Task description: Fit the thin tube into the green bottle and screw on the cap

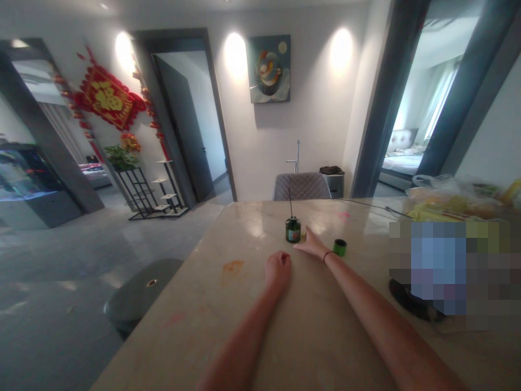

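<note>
While the left hand [278, 266] lies curled, contents indiscernible, the right hand [315, 246], spread and seemingly empty, is beside the bottle [292, 231].

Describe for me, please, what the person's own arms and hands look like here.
Both forearms are bare, with no sleeves in view. The left hand and right hand wear no gloves. A thin, dark reddish band circles the right wrist; the left wrist shows none.
</note>
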### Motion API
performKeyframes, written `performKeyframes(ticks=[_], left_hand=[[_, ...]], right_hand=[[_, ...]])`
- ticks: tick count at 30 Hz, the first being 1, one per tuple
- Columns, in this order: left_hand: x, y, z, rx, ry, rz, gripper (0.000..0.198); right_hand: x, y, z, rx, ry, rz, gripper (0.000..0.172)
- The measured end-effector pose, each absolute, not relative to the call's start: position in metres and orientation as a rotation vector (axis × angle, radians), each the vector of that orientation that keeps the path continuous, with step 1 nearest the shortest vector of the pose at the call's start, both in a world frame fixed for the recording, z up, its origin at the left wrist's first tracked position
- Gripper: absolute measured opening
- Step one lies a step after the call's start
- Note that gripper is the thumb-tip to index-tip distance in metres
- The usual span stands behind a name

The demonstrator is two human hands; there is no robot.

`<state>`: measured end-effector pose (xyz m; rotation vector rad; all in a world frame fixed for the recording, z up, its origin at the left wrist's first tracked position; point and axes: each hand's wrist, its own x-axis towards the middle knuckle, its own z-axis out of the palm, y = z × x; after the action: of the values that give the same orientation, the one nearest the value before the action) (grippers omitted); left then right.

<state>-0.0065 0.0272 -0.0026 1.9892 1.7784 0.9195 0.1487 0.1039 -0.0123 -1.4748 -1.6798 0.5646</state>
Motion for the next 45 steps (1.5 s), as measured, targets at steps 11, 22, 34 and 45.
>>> performKeyframes(ticks=[11,22,34,45], left_hand=[[-0.021,0.023,0.016,2.505,1.960,0.219,0.073],[-0.023,0.015,0.021,2.358,2.042,0.432,0.054],[-0.024,0.016,0.021,2.295,2.053,0.433,0.054],[-0.025,0.017,0.020,2.307,2.041,0.401,0.054]], right_hand=[[0.181,0.014,0.004,-1.846,-2.450,-0.232,0.069],[0.165,0.070,0.064,-1.748,-2.016,-0.068,0.035],[0.144,0.121,0.075,-1.560,-2.135,-0.059,0.029],[0.128,0.148,0.087,-1.712,-2.044,0.165,0.016]])
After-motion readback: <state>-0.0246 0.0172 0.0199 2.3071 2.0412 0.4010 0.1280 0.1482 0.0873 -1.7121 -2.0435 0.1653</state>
